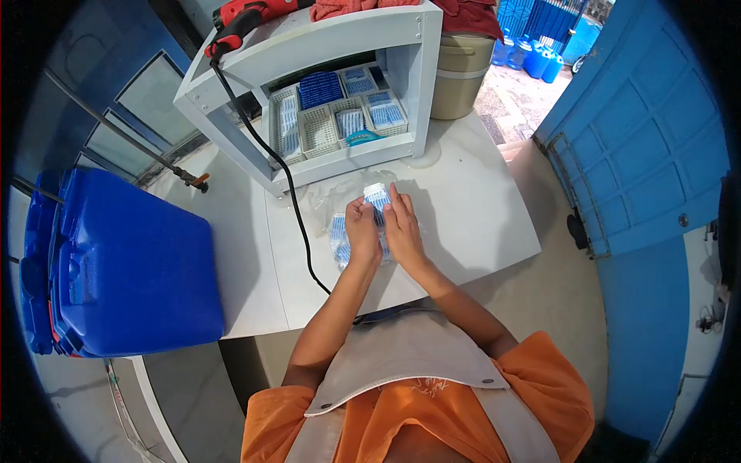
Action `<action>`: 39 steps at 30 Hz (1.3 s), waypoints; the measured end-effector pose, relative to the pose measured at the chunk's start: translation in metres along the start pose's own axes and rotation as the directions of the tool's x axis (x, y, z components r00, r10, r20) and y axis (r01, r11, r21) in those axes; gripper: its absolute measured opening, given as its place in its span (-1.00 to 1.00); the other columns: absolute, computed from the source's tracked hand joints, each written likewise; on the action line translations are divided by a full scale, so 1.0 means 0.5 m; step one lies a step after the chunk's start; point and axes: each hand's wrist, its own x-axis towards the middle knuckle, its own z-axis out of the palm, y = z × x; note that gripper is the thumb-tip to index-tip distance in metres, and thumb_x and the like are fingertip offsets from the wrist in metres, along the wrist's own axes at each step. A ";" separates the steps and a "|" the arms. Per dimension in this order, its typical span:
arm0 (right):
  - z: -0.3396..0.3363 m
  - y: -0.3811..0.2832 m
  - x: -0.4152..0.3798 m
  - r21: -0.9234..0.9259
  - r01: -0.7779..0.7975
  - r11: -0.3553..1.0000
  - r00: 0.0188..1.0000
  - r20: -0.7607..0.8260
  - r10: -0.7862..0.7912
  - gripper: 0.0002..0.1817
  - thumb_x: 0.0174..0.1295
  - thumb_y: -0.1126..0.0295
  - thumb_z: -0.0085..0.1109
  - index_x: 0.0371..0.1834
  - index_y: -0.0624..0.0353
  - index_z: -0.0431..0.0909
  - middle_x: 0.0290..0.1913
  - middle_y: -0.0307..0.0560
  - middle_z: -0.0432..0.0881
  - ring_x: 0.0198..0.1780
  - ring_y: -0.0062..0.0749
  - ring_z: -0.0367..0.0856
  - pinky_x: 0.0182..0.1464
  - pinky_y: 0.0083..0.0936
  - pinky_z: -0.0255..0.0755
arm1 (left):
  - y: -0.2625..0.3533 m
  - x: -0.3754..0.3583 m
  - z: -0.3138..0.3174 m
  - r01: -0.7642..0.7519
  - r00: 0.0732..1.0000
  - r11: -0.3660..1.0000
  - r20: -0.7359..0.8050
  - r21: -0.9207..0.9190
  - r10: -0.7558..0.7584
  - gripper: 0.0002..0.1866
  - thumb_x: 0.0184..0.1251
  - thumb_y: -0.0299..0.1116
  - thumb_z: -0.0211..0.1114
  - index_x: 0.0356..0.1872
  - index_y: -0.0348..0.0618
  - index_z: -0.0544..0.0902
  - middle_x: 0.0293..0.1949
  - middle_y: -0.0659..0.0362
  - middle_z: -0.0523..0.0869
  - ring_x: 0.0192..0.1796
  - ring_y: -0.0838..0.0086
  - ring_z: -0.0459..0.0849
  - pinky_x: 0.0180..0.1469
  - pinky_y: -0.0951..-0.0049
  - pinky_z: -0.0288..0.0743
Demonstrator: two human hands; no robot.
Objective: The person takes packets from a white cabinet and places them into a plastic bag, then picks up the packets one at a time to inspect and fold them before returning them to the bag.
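Between my two hands is a small stack of blue-and-white printed packets (377, 197), held above the white table. My left hand (361, 228) is closed on the stack's left side. On its right side, my right hand (401, 224) presses against it with fingers extended upward. Beneath my hands lies a clear plastic bag (337, 241) with more blue-and-white packets in it, partly hidden by my wrists.
A white shelf (309, 171) holds baskets (318, 131) of packets, with a red-black power tool (245, 19) on top. Its black cable (297, 212) crosses the table (478, 224). Blue containers (147, 262) stand left, a beige bucket (461, 77) behind, a blue door (648, 116) right.
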 end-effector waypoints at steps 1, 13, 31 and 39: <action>-0.003 -0.007 0.000 0.013 -0.006 1.000 1.000 0.011 0.006 -0.59 0.26 0.51 -0.09 0.21 0.24 0.33 -0.17 0.06 0.44 -0.17 -0.03 0.47 -0.11 -0.32 0.37 | 0.002 -0.002 -0.003 -0.002 1.000 1.000 -0.018 0.003 0.002 -0.81 0.36 -0.51 -0.06 -0.06 -0.31 0.38 -0.27 0.18 0.54 -0.30 0.61 0.47 -0.24 0.61 0.38; -0.019 0.023 0.014 0.169 -0.058 0.984 0.998 0.020 0.055 -0.86 0.21 0.51 0.04 -0.18 0.30 0.45 -0.21 0.05 0.54 -0.26 -0.26 0.55 -0.25 -0.46 0.41 | 0.060 0.012 -0.019 0.288 0.957 0.921 0.096 -0.262 -0.272 -0.88 0.34 -0.50 -0.03 -0.15 -0.26 0.38 -0.35 0.17 0.58 -0.41 0.54 0.57 -0.36 0.54 0.48; -0.016 0.024 0.029 0.808 -0.559 0.184 0.752 0.401 0.523 -0.86 0.25 0.48 0.01 -0.16 0.24 0.47 -0.27 -0.17 0.55 -0.27 -0.51 0.53 -0.15 -0.56 0.41 | 0.054 0.002 -0.006 -0.378 0.926 0.778 0.206 0.502 0.317 -0.92 0.30 -0.51 0.11 -0.25 -0.26 0.55 -0.36 0.22 0.63 -0.38 0.62 0.50 -0.30 0.62 0.38; -0.038 0.067 0.037 0.874 -0.478 0.086 0.731 0.342 0.590 -0.92 0.23 0.50 0.03 -0.23 0.21 0.47 -0.30 -0.22 0.55 -0.27 -0.51 0.55 -0.17 -0.55 0.43 | 0.067 0.021 -0.042 -0.303 0.952 0.902 0.139 0.306 0.273 -0.89 0.31 -0.53 0.09 -0.19 -0.25 0.52 -0.35 0.25 0.59 -0.35 0.65 0.49 -0.31 0.61 0.39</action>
